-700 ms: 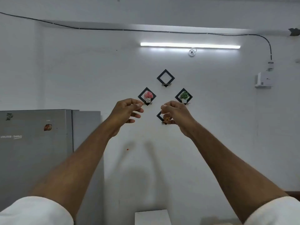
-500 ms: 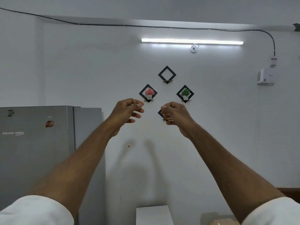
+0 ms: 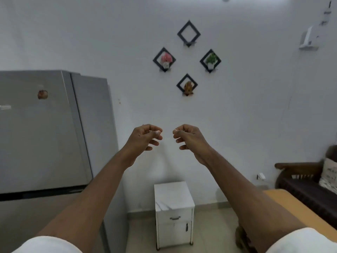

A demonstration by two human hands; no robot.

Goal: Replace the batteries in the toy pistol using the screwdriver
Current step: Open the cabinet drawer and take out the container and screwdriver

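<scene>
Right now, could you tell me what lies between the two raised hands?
Nothing: in the head view the gap between the left hand and right hand shows only bare white wall.

Left hand and right hand raised, fingers curled, holding nothing.

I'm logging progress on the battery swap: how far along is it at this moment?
Nothing looks done: no toy pistol, screwdriver or batteries show. In hand: nothing; the left hand and right hand are raised before the wall, fingers curled, thumb to fingertip, empty. Every step seems left, starting with finding the toy.
</scene>
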